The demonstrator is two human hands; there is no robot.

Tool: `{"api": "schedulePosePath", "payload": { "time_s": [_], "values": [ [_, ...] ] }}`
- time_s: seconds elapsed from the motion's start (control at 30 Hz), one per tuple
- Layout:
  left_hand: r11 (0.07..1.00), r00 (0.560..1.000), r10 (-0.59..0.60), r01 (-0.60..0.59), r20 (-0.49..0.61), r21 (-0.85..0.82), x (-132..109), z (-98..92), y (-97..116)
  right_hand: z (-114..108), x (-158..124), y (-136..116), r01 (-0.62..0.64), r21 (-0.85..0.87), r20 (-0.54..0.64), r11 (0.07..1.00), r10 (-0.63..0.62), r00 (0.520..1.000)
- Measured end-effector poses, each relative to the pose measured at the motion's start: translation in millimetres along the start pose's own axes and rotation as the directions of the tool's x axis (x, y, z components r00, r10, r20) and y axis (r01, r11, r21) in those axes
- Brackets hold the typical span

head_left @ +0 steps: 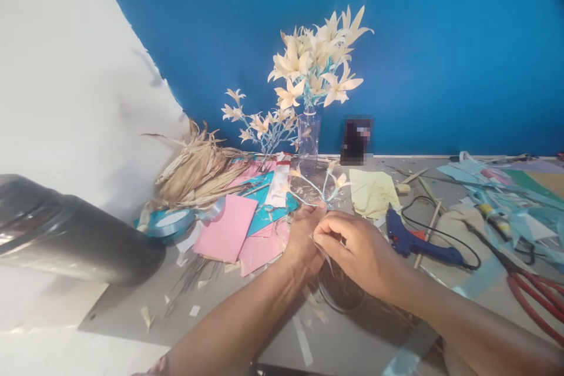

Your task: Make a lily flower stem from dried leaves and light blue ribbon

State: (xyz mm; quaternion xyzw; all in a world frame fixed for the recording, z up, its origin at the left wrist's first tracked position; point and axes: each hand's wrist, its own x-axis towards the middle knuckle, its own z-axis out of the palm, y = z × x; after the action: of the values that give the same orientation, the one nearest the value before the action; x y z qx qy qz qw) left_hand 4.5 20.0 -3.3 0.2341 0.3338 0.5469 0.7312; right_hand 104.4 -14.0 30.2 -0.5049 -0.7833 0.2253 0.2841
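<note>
My left hand (306, 234) is closed round the lower stems of a small branch of artificial flowers (325, 192), whose cream buds and blue-wrapped stems fan out above the fingers. Close beside it, my right hand (352, 244) pinches a thin pale strip (326, 259) between thumb and forefinger; the strip hangs down from the fingertips. Where strip and stems meet is hidden by the fingers. Behind the hands, a clear vase (308, 140) holds a large bunch of cream artificial flowers (315, 61). A smaller flower branch (268, 129) stands left of the vase.
Dried husks (191, 167), a roll of blue ribbon (170, 223) and pink paper (227, 228) lie left. To the right are yellow paper (373, 192), a blue glue gun (414, 241) with its cord, and red-handled scissors (529, 288). A dark cylinder (79, 235) juts in at far left.
</note>
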Motion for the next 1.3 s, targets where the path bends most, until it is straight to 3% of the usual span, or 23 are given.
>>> {"api": "schedulePosePath", "payload": {
  "time_s": [0.37, 0.53, 0.7, 0.9, 1.13, 1.3],
  "values": [
    [0.981, 0.988, 0.041, -0.011, -0.150, 0.195, -4.0, 2.5, 1.4, 3.7, -4.1, -1.9, 0.067, -0.154, -0.059, 0.986, -0.077, 0.995],
    [0.965, 0.979, 0.069, -0.018, -0.189, 0.261, -4.7, 4.9, 2.1, 14.7, -5.3, 1.0, 0.027, -0.141, -0.170, 0.990, -0.052, 0.984],
    [0.961, 0.979, 0.124, -0.078, -0.162, 0.264, -4.8, 2.2, 2.5, 20.3, -3.8, 2.6, 0.013, 0.062, -0.220, 0.998, 0.000, 0.975],
    [0.907, 0.933, 0.333, -0.279, -0.133, 0.314, -6.4, 3.5, 8.4, 12.6, 0.0, -4.0, -0.127, 0.412, -0.099, 0.903, 0.183, 0.978],
    [0.891, 0.920, 0.371, -0.315, -0.124, 0.327, -3.6, 0.8, 7.3, 12.1, 2.7, -0.8, -0.283, 0.639, 0.060, 0.715, 0.320, 0.945],
    [0.926, 0.935, 0.340, -0.313, -0.104, 0.211, 1.6, -2.3, 9.3, 9.7, 3.2, -4.1, -0.234, 0.694, 0.028, 0.681, 0.299, 0.954]
  ]
}}
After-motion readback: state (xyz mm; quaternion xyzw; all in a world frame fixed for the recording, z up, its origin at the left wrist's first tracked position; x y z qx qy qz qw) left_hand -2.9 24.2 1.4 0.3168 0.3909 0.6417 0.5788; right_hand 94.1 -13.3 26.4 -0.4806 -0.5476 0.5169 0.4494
